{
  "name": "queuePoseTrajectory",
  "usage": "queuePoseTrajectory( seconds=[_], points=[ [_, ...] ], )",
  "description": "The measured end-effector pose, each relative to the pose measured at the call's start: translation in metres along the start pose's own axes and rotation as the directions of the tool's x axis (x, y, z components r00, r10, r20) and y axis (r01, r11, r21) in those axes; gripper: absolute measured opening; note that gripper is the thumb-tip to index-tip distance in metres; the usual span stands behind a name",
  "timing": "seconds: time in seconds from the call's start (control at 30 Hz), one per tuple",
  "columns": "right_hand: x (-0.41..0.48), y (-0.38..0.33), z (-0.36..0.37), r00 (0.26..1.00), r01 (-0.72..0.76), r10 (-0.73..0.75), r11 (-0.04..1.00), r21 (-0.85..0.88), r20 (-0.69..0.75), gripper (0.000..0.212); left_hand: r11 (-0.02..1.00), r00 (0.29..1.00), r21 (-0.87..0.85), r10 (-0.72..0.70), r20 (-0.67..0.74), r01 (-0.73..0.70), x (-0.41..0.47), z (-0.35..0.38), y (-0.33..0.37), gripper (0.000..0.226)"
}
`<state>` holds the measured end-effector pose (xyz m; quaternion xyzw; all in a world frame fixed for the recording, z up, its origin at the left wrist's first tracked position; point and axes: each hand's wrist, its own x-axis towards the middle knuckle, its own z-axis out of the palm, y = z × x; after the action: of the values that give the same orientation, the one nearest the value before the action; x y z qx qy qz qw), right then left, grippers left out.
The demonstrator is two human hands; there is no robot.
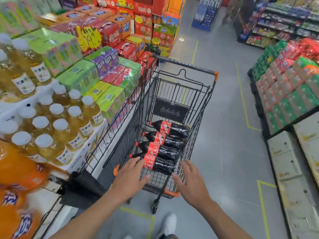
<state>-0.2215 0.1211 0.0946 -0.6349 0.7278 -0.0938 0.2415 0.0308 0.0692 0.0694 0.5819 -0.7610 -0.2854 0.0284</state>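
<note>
Head: left hand (128, 180) splayed, perhaps hovering.

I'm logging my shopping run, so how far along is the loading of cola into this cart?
Done: four cola bottles lie side by side in the cart. In hand: nothing is held; the left hand and right hand are both open above the cart's near end, the left over the nearest bottle. Left: the cart's far half looks free, so more could go in; otherwise likely pushing on.
</note>
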Motion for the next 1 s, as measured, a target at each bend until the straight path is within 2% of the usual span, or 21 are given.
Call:
queuePoseTrajectory(
  seconds=[0.13, 0.23, 0.33, 0.43, 0.63, 0.87, 1.0],
  points=[
    [0.060, 0.014, -0.001, 0.995, 0.041, -0.040, 0.999, -0.016, 0.095, 0.076, 0.993, 0.994, -0.042, -0.105, 0.029, 0.107, 0.043, 0.006, 0.002, 0.072],
    [0.106, 0.024, -0.001, 0.981, 0.098, -0.089, 0.994, -0.043, 0.170, 0.075, 0.976, 0.978, -0.078, -0.198, 0.060, 0.202, 0.072, 0.010, 0.006, 0.071],
    [0.152, 0.035, 0.000, 0.950, 0.170, -0.142, 0.982, -0.081, 0.277, 0.076, 0.932, 0.950, -0.186, -0.300, 0.090, 0.312, 0.103, 0.020, 0.008, 0.074],
    [0.190, 0.045, 0.007, 0.907, 0.245, -0.184, 0.962, -0.118, 0.379, 0.077, 0.850, 0.904, -0.311, -0.410, 0.119, 0.426, 0.125, 0.030, 0.011, 0.073],
    [0.238, 0.057, 0.029, 0.841, 0.300, -0.198, 0.945, -0.130, 0.503, 0.081, 0.674, 0.804, -0.457, -0.563, 0.190, 0.580, 0.150, 0.049, 0.003, 0.076],
    [0.272, 0.062, 0.067, 0.767, 0.319, -0.145, 0.931, -0.176, 0.625, 0.083, 0.537, 0.714, -0.496, -0.635, 0.295, 0.682, 0.180, 0.072, -0.025, 0.073],
    [0.285, 0.058, 0.087, 0.758, 0.301, -0.100, 0.930, -0.210, 0.645, 0.084, 0.428, 0.654, -0.533, -0.665, 0.361, 0.730, 0.204, 0.088, -0.045, 0.075]
  ],
)
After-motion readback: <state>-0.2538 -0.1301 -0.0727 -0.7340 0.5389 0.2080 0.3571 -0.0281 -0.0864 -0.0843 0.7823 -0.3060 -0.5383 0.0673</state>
